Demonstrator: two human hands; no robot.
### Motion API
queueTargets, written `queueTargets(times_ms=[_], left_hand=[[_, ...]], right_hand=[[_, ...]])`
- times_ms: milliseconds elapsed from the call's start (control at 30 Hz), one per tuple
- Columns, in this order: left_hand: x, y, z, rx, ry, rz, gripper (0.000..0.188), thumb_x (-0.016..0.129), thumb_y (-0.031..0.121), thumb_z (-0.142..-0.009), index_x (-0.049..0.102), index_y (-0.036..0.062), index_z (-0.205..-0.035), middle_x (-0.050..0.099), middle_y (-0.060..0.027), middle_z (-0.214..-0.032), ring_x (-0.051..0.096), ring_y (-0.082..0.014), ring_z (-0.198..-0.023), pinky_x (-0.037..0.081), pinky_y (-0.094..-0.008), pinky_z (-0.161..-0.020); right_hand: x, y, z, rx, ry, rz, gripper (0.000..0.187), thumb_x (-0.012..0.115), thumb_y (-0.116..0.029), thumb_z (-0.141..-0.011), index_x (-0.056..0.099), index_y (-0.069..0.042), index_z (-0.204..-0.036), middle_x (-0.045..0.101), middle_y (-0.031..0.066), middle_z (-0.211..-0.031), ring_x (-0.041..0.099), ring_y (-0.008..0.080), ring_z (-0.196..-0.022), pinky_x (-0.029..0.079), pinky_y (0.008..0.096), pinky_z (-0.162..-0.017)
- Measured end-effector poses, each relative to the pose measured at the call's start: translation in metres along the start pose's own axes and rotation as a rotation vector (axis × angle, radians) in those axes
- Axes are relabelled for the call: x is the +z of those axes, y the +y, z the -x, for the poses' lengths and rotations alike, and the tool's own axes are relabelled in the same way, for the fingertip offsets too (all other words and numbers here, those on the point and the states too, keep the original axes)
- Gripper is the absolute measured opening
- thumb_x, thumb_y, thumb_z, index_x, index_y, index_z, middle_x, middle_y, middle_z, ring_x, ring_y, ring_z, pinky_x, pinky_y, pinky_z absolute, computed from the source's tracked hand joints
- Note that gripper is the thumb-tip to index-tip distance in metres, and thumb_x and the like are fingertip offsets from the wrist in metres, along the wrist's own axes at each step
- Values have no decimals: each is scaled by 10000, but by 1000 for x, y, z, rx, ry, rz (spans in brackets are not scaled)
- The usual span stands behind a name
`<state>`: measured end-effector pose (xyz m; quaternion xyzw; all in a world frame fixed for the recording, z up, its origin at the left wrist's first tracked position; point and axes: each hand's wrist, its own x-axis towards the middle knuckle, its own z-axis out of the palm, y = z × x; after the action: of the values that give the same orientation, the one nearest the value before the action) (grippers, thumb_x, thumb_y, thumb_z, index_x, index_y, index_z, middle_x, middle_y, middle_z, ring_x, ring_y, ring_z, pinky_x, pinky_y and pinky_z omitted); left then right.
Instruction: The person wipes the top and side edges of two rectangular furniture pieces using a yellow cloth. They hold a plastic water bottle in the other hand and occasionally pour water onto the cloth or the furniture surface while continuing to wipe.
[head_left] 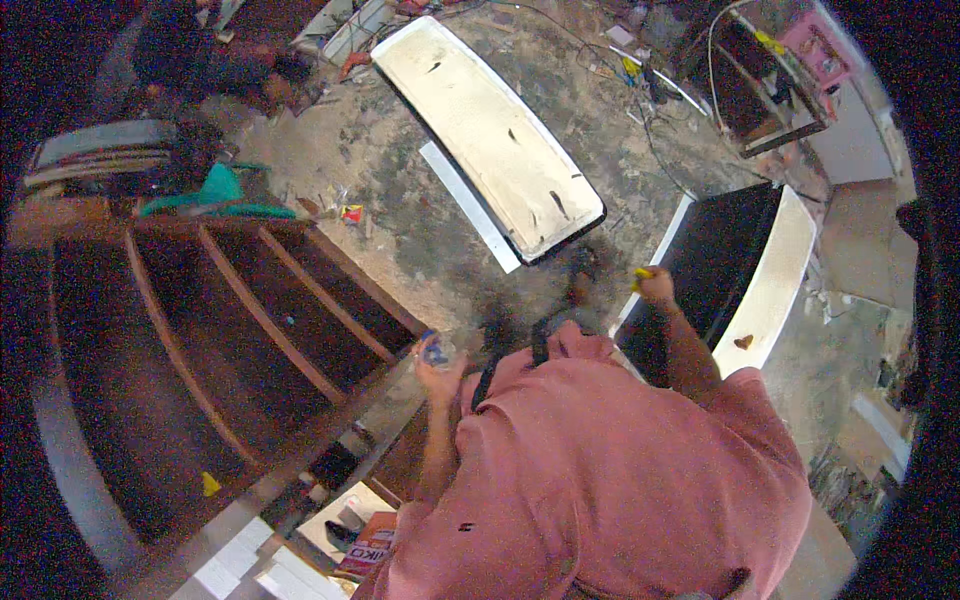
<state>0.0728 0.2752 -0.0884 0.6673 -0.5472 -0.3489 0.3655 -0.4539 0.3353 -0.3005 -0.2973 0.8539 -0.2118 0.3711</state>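
My left hand [439, 379] is closed around a small clear and blue object [433, 350] whose kind I cannot make out. It is beside the corner of a dark brown wooden shelf unit [330, 383]. Out to the right, my right hand [657, 287] grips a small yellow tool [641, 277], too blurred to name more exactly. Below that hand is a black panel with a curved cream side [768, 290]. Ahead on the floor, a long cream panel with rounded corners [480, 120] lies with dark marks on its face.
A narrow white strip [468, 205] lies along the cream panel. A green object [222, 187] rests at the shelf unit's far edge. Back right stands a small open cabinet [765, 90] near a pink box [815, 50]. Cables and scraps litter the floor. Another person [200, 60] is at the far left.
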Motion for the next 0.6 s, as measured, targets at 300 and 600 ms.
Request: queueTargets(times_ms=[300, 600], left_hand=[[-110, -24, -3, 45, 226, -72, 643, 884, 155, -607, 600, 46, -1174, 545, -149, -1195, 573, -305, -1093, 471, -402, -954], [-148, -33, -35, -27, 357, 27, 642, 896, 195, -611, 613, 27, -1163, 558, -146, -1179, 580, -299, -1066, 484, -397, -935]], right_hand=[[92, -126, 142, -77, -102, 176, 324, 727, -277, -808, 698, -36, -1023, 727, 144, -929, 712, 246, -854, 562, 371, -759], [101, -129, 126, -238, -513, 419, 290, 668, -297, -827, 717, -55, -979, 718, 155, -898, 691, 282, -839, 556, 400, -754]])
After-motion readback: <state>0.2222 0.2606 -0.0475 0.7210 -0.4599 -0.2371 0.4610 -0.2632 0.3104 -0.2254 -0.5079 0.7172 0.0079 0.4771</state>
